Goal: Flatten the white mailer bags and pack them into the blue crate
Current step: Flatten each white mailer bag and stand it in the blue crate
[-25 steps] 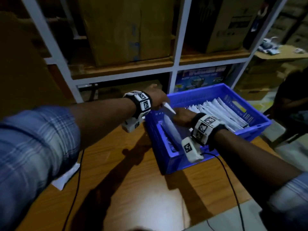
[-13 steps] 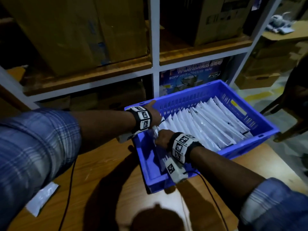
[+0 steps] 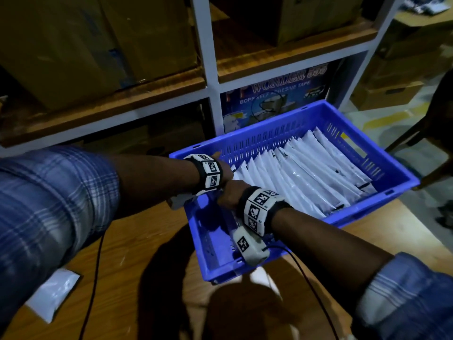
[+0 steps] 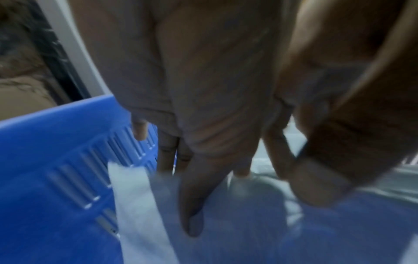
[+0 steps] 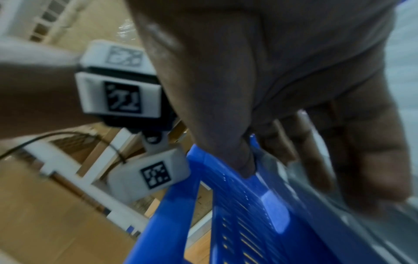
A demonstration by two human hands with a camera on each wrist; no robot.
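two hands work at the near-left end of the blue crate [image 3: 306, 119], which sits on the wooden counter [image 3: 147, 253] in front of a shelf unit [image 3: 208, 69]. from the head view we note a row of white mailer bags [image 3: 306, 175] standing on edge across the crate, leaning one on the next. the left hand [image 3: 224, 171] and the right hand [image 3: 229, 196] are touching each other at the leftmost bags; their fingers are hidden here. one loose mailer bag [image 3: 52, 294] lies flat on the counter, well apart from the crate. a printed tape carton [image 3: 274, 99] stands on the lower shelf behind the crate.

from the left wrist view, blurred, we record the left hand [image 4: 203, 107] with fingers [image 4: 192, 205] straight, pointing down and pressing on a bag [image 4: 140, 205] beside the crate wall [image 4: 56, 169].

from the right wrist view we record the right hand [image 5: 282, 89] with thumb and fingers [image 5: 373, 169] pinched on the grey-looking top edge of a bag [image 5: 350, 223] just inside the crate wall [image 5: 237, 214].
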